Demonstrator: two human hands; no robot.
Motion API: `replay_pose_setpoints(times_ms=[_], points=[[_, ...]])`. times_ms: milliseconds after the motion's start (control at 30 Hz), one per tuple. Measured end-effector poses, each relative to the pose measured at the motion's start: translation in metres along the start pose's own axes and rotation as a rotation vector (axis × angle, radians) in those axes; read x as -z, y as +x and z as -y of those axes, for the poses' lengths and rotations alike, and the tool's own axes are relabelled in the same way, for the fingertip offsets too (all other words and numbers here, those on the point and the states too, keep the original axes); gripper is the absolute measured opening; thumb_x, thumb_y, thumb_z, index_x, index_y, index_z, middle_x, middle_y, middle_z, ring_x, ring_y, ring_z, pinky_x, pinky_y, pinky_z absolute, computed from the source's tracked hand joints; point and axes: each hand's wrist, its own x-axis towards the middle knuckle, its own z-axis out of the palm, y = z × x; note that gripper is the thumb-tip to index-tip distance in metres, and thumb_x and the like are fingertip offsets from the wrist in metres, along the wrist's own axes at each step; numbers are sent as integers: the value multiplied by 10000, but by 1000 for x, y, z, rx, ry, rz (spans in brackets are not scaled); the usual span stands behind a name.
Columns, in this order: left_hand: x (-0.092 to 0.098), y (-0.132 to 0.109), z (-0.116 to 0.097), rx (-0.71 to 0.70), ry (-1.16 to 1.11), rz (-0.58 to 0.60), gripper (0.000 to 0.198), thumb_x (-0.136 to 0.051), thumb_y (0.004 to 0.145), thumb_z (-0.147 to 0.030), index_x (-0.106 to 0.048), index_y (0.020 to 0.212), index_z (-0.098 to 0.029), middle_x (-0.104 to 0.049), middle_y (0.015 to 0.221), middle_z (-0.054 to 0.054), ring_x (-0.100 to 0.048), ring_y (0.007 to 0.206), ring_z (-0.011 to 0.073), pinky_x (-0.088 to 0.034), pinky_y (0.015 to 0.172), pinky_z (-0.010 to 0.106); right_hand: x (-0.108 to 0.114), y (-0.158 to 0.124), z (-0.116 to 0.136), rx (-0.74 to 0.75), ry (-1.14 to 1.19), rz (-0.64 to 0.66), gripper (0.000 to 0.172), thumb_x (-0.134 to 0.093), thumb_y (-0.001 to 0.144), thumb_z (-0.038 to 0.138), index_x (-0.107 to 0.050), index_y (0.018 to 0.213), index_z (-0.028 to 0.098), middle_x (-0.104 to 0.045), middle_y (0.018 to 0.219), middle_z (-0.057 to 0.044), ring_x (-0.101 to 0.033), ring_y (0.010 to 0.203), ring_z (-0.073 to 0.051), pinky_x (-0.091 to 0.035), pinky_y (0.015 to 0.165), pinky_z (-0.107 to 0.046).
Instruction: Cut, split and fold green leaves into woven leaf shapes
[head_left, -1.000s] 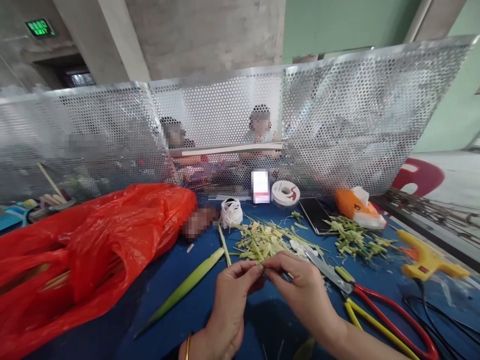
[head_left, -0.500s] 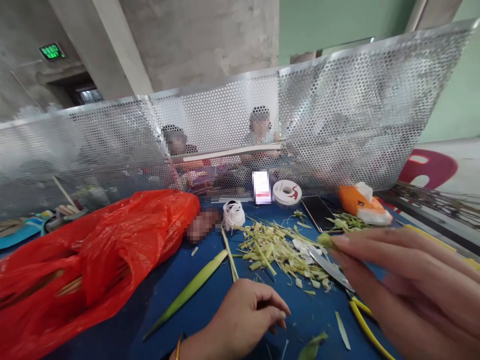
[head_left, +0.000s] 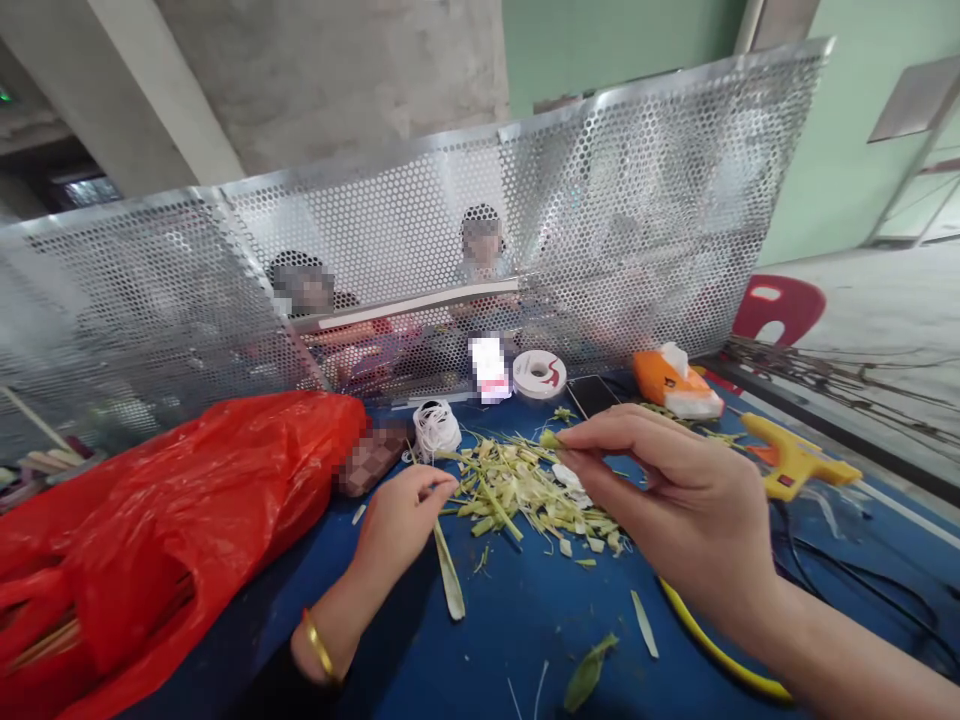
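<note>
My right hand [head_left: 682,505] pinches a small green plant piece [head_left: 550,440] between thumb and fingertips, above a heap of pale green leaf and stem scraps [head_left: 510,490]. My left hand [head_left: 401,520] is closed, thumb against forefinger, left of that heap; what it holds, if anything, I cannot make out. From beneath this hand a pale green strip [head_left: 448,580] runs toward me on the blue table. A ball of white cord [head_left: 436,428] lies just beyond its fingers. Below my right hand shows a yellow scissors handle [head_left: 697,640]; the blades are hidden.
A red plastic bag [head_left: 202,500] fills the left side. Cord spool [head_left: 538,375], phone [head_left: 594,396] and tissue pack [head_left: 675,382] stand along the back, before a perforated metal screen [head_left: 390,240] with two people behind. At right lies a yellow glue gun [head_left: 795,455] with black cable.
The view has turned right, bringing the glue gun into sight. My left hand has moved forward toward the cord ball. The long green leaf has dropped out of sight. My right hand still pinches its piece.
</note>
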Motion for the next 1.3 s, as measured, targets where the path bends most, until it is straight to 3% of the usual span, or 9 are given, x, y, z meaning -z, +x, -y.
replay_pose_setpoints(times_ms=[200,533,767,867,933,967,1033,1100,1300], points=[[-25,39,23,84,15,87,227,-570,770,-303,-765,834,-208,-756,755,19,-681,695,201,-459,631,267,-10,-3,-15,-100,68,48,84,-667,793,128,-702,806,204,-696,744,7,-620,644,-112,-495,589,-205],[-43,31,-10,35,211,-42,187,-672,721,-426,-726,783,-258,-690,732,-11,-611,686,169,-337,575,262,-25,-10,-35,-282,116,108,62,-663,774,178,-715,791,208,-676,689,15,-604,600,-117,-485,557,-222],[-52,11,-27,-186,55,22,177,-565,808,-191,-734,774,-231,-696,777,12,-620,761,158,-403,684,256,-26,-8,-37,-249,109,116,90,-634,780,165,-713,774,207,-681,701,5,-611,614,-124,-499,566,-233],[-43,-18,-42,-421,-281,423,152,-613,789,-193,-754,822,-240,-728,791,2,-650,772,151,-453,752,245,-24,-6,-37,-263,96,107,86,-633,780,165,-711,788,201,-680,696,4,-614,607,-126,-503,563,-239],[-37,-26,-44,-383,-393,747,462,-719,701,-229,-677,1158,-276,-753,929,-6,-669,734,149,-482,704,235,-23,-5,-37,-263,93,91,79,-638,777,173,-711,794,199,-679,689,5,-615,598,-125,-501,556,-240],[-36,-24,-41,-281,-401,704,460,-700,705,-226,-674,1162,-271,-757,916,-8,-674,720,152,-484,688,236,-23,-5,-36,-260,93,86,76,-641,774,176,-711,793,199,-680,688,6,-616,595,-124,-501,555,-240],[-34,-10,-25,-79,-248,345,204,-614,772,-263,-747,920,-220,-751,811,4,-669,730,169,-465,664,242,-23,-5,-36,-252,92,83,71,-645,770,179,-711,788,198,-681,690,6,-615,594,-124,-501,559,-242],[-34,11,-2,69,-4,84,207,-552,812,-284,-748,838,-222,-745,787,9,-665,737,180,-447,665,258,-23,-5,-35,-247,87,88,68,-645,773,181,-710,785,197,-678,686,5,-611,594,-123,-500,563,-242],[-45,46,31,94,116,-2,221,-634,729,-236,-752,916,-223,-736,875,37,-648,802,198,-414,685,270,-24,-6,-36,-257,69,119,77,-632,784,201,-709,781,196,-684,700,-7,-614,607,-132,-498,561,-248]])
